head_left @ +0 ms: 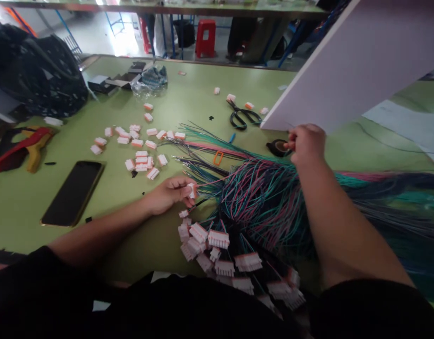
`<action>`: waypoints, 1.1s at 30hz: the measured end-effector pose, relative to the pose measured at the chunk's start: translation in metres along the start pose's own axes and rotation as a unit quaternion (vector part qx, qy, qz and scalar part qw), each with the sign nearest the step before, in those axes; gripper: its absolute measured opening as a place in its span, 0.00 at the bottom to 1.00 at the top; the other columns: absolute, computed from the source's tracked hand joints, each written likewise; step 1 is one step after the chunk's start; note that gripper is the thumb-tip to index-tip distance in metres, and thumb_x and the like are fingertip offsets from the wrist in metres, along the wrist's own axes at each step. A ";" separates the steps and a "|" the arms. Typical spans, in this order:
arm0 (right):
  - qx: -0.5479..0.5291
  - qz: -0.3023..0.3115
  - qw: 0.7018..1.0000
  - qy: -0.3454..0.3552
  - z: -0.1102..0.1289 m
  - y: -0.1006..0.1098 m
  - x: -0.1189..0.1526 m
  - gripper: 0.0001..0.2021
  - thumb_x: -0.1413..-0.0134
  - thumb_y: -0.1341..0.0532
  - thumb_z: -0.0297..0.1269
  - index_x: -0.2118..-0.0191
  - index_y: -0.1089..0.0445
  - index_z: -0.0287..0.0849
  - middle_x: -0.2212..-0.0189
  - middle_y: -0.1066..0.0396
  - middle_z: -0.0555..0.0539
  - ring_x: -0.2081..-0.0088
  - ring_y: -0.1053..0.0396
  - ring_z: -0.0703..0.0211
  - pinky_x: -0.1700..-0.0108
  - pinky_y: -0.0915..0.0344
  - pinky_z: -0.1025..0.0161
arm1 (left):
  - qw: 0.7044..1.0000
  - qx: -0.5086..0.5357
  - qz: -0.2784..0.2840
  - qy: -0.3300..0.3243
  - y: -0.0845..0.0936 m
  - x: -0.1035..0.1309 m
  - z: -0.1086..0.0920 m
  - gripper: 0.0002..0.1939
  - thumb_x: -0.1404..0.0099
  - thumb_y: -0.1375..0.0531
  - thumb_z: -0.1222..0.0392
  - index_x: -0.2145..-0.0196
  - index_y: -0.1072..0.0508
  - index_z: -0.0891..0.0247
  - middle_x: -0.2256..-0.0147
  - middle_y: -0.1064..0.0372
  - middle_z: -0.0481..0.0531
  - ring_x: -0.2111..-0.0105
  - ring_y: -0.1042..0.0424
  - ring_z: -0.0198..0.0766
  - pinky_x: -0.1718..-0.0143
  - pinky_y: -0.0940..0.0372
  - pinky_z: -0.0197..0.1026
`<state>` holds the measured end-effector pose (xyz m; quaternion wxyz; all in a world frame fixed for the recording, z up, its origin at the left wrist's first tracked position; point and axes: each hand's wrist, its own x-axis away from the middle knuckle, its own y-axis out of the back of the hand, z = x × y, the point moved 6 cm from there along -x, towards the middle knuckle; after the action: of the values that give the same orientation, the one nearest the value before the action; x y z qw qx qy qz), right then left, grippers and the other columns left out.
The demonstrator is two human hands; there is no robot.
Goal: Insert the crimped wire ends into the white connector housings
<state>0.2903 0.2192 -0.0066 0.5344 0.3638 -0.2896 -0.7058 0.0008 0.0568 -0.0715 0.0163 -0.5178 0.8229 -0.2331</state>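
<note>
Here, a connector [191, 190] is pinched by the left hand [172, 194], the thumb and fingers being closed firmly about it, a little below the middle of the view. The right hand [308, 146], between two and three o'clock from it, is drawn into a loose fist; whether anything is gripped between its fingertips cannot be told. At three o'clock a tangled mass of wires [259, 202] is spread, and a pink wire [217, 181] is seen running towards the connector. Loose connectors [141, 160] are scattered at ten o'clock, a wired cluster [217, 240] is bunched at five, and the scissors [240, 111] are left between one and two.

As a judgement, a neighbouring strand could be caught or dragged out of the bundle, since the wires are crossed so densely. The wrong cavity could be entered, as much of the connector is covered by the fingers; it could also be twisted out of the pinch if a wire is snagged and pulled.

The connector's long axis seems to be laid roughly from twelve to six o'clock. An orange-tinged side appears to be turned towards three, facing the wires; finer detail is lost to blur.
</note>
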 end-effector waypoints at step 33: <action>-0.003 0.222 0.927 0.302 0.139 -0.045 0.145 0.08 0.55 0.44 0.36 0.74 0.27 0.45 0.81 0.31 0.54 0.78 0.37 0.66 0.74 0.48 0.67 | 1.000 -0.003 -0.014 -0.023 0.005 -0.003 0.000 0.12 0.44 0.37 0.59 0.64 0.32 0.67 0.76 0.31 0.46 0.75 0.29 0.30 0.73 0.33 0.33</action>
<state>0.1281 0.0934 0.0069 0.7405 0.4845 -0.1863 -0.4268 -0.0018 0.0614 -0.0744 0.0300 -0.5341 0.8161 -0.2187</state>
